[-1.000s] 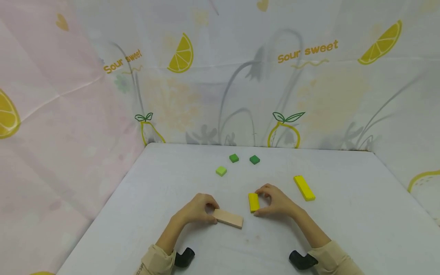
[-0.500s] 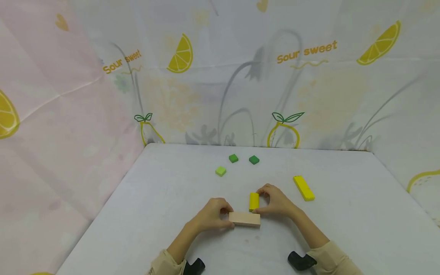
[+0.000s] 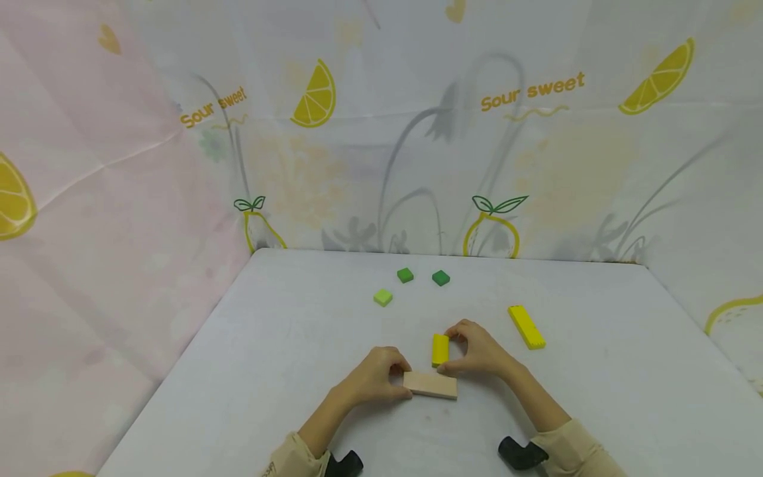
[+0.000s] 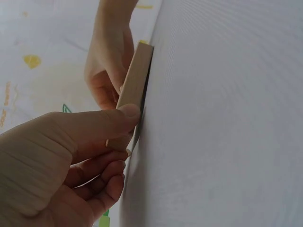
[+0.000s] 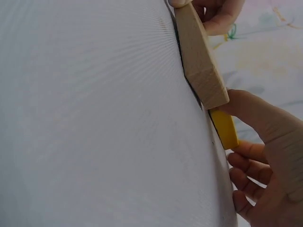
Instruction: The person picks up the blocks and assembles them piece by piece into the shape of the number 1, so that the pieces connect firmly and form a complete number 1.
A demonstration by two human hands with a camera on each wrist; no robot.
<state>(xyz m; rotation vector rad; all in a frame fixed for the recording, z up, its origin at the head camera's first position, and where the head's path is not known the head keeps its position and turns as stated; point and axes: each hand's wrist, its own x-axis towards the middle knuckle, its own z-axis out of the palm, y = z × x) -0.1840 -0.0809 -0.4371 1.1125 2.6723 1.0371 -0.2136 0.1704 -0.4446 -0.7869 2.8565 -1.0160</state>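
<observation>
My left hand pinches the left end of a plain wooden block between thumb and fingers, low over the white table. In the left wrist view the thumb lies across the block's near end. A short yellow block lies just behind the wooden one, its length pointing away from me. My right hand holds it by its two ends, fingers at the far end and thumb at the near end. In the right wrist view the wooden block partly hides the yellow block, close by the right thumb.
A longer yellow block lies to the right on the white table. Toward the back are a light green block, a mid-green block and a dark green block. A lemon-printed cloth hangs behind the table.
My left hand has carried the wooden block to the right, turning it nearly crosswise in front of the short yellow block, then slightly nearer me. The right hand has barely moved.
</observation>
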